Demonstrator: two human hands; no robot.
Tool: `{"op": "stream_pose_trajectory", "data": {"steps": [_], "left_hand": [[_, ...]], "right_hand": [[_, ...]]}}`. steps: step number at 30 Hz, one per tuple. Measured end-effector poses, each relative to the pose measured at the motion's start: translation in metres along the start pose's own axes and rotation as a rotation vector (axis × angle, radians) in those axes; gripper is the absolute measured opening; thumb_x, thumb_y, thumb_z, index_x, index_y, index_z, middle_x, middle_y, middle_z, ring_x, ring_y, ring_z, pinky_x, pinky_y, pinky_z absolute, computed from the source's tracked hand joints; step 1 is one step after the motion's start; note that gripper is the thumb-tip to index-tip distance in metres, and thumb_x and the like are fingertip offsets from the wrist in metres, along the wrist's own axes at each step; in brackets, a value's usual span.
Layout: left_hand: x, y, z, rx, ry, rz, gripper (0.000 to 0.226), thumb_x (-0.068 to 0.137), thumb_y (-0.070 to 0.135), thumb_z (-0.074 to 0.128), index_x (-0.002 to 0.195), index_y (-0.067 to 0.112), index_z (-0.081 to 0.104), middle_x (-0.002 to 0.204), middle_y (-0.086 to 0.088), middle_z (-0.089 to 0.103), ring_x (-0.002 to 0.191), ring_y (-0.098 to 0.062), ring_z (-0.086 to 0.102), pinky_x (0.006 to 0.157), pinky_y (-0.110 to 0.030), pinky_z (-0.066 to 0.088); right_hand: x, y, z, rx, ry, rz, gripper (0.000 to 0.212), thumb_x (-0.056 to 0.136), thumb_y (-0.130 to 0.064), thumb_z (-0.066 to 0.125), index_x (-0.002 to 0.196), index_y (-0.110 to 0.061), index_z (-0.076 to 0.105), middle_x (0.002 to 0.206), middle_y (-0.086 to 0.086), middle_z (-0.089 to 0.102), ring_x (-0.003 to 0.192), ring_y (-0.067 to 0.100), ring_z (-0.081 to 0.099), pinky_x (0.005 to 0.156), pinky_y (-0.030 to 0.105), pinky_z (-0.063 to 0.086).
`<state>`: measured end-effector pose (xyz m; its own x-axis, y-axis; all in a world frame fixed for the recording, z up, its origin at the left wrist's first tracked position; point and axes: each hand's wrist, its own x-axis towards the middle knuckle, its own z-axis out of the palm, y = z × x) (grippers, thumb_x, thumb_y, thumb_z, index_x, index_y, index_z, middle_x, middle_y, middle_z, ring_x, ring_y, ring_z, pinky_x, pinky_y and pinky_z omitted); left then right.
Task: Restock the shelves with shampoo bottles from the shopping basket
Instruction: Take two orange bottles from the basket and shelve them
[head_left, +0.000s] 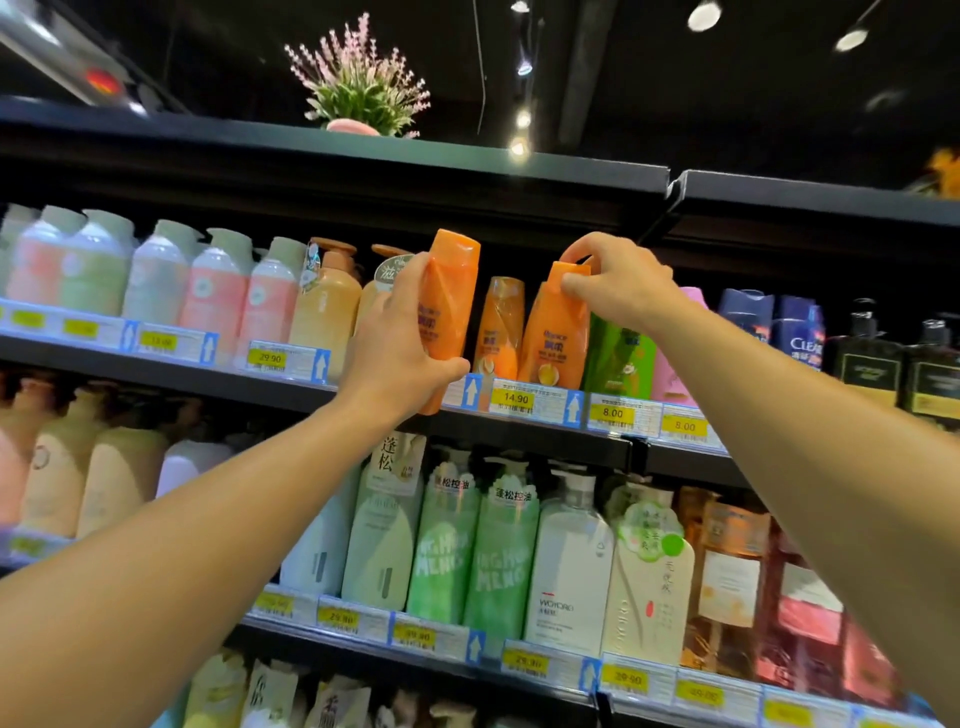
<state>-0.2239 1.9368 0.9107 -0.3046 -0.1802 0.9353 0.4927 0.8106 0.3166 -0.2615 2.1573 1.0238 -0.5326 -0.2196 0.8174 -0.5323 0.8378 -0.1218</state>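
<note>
1. Left hand (397, 332) wraps around an orange shampoo bottle (448, 317), held upright before the shelf (519, 421) edge.
2. Right hand (613, 283) pinches the cap of a second orange bottle (553, 338) standing on that shelf.

I have one view only, from the head camera: it sits close to the black metal store shelving (332, 171) and tilts upward (wide-angle, edges bowed), taking in three stocked tiers, the dark ceiling with round spotlights (704, 15), and both forearms reaching in from below
</note>
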Motion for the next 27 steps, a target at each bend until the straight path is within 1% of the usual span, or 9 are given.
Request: {"op": "stream_pose_trajectory", "data": {"steps": [6, 9, 11, 14, 17, 19, 22, 25, 27], "left_hand": [[0.01, -0.001, 0.002, 0.045, -0.002, -0.002, 0.11, 0.065, 0.034, 0.088, 0.147, 0.04, 0.016, 0.139, -0.003, 0.045, 0.126, -0.026, 0.045, 0.091, -0.046, 0.051], [0.015, 0.001, 0.002, 0.051, 0.004, -0.004, 0.109, 0.065, 0.035, 0.087, 0.148, 0.04, 0.015, 0.139, -0.003, 0.046, 0.125, -0.026, 0.046, 0.091, -0.047, 0.051], [0.017, 0.005, 0.003, 0.033, 0.013, -0.005, 0.109, 0.065, 0.035, 0.087, 0.147, 0.04, 0.016, 0.139, -0.002, 0.045, 0.124, -0.026, 0.047, 0.091, -0.047, 0.051], [0.021, 0.012, 0.009, -0.025, 0.029, 0.005, 0.109, 0.065, 0.036, 0.088, 0.147, 0.038, 0.017, 0.14, -0.001, 0.045, 0.121, -0.021, 0.048, 0.087, -0.037, 0.048], [0.03, 0.022, 0.017, -0.041, 0.041, 0.013, 0.108, 0.066, 0.039, 0.087, 0.148, 0.035, 0.017, 0.137, -0.001, 0.046, 0.115, -0.016, 0.046, 0.083, -0.031, 0.042], [0.037, 0.028, 0.024, -0.055, 0.031, -0.002, 0.107, 0.068, 0.04, 0.086, 0.148, 0.036, 0.015, 0.136, -0.002, 0.047, 0.115, -0.017, 0.047, 0.082, -0.032, 0.043], [0.044, 0.036, 0.037, -0.062, 0.02, -0.029, 0.106, 0.069, 0.039, 0.085, 0.148, 0.036, 0.013, 0.135, -0.003, 0.046, 0.113, -0.016, 0.046, 0.08, -0.033, 0.042], [0.046, 0.041, 0.048, -0.047, 0.009, -0.048, 0.106, 0.07, 0.04, 0.084, 0.147, 0.038, 0.011, 0.131, -0.004, 0.046, 0.104, -0.013, 0.043, 0.076, -0.033, 0.042], [0.045, 0.042, 0.055, -0.032, 0.0, -0.069, 0.106, 0.07, 0.04, 0.084, 0.147, 0.038, 0.011, 0.131, -0.005, 0.046, 0.107, -0.019, 0.049, 0.075, -0.034, 0.043]], "right_hand": [[0.015, 0.004, -0.001, 0.019, -0.139, 0.015, 0.016, 0.091, -0.036, 0.053, 0.107, -0.037, 0.056, 0.12, 0.0, 0.061, 0.115, 0.028, 0.055, 0.103, 0.053, 0.041], [0.019, 0.003, 0.004, -0.069, -0.111, -0.001, 0.015, 0.089, -0.05, 0.051, 0.102, -0.044, 0.052, 0.109, -0.006, 0.057, 0.108, 0.023, 0.052, 0.097, 0.045, 0.037], [0.018, 0.0, 0.01, -0.126, -0.082, 0.001, 0.023, 0.087, -0.06, 0.052, 0.102, -0.043, 0.051, 0.104, -0.006, 0.054, 0.104, 0.023, 0.049, 0.094, 0.048, 0.033], [0.019, -0.002, 0.018, -0.179, -0.03, 0.007, 0.026, 0.088, -0.059, 0.054, 0.104, -0.039, 0.054, 0.103, -0.004, 0.057, 0.114, 0.029, 0.052, 0.102, 0.054, 0.029], [0.026, -0.004, 0.016, -0.088, -0.015, 0.065, 0.022, 0.087, -0.054, 0.058, 0.102, -0.038, 0.06, 0.096, -0.005, 0.055, 0.111, 0.028, 0.053, 0.097, 0.048, 0.03], [0.033, -0.003, 0.013, -0.041, -0.072, 0.094, 0.024, 0.088, -0.051, 0.06, 0.104, -0.034, 0.064, 0.103, -0.002, 0.06, 0.112, 0.027, 0.053, 0.099, 0.044, 0.034], [0.04, -0.001, 0.008, -0.043, -0.143, 0.068, 0.027, 0.089, -0.047, 0.061, 0.108, -0.028, 0.068, 0.118, 0.004, 0.063, 0.116, 0.029, 0.055, 0.104, 0.051, 0.041], [0.041, 0.002, 0.002, -0.037, -0.172, 0.008, 0.032, 0.092, -0.041, 0.061, 0.115, -0.02, 0.069, 0.119, 0.004, 0.064, 0.113, 0.025, 0.058, 0.098, 0.039, 0.046], [0.04, 0.006, -0.002, -0.035, -0.181, -0.02, 0.032, 0.094, -0.037, 0.059, 0.118, -0.018, 0.068, 0.119, 0.004, 0.065, 0.11, 0.023, 0.059, 0.089, 0.032, 0.046]]}}
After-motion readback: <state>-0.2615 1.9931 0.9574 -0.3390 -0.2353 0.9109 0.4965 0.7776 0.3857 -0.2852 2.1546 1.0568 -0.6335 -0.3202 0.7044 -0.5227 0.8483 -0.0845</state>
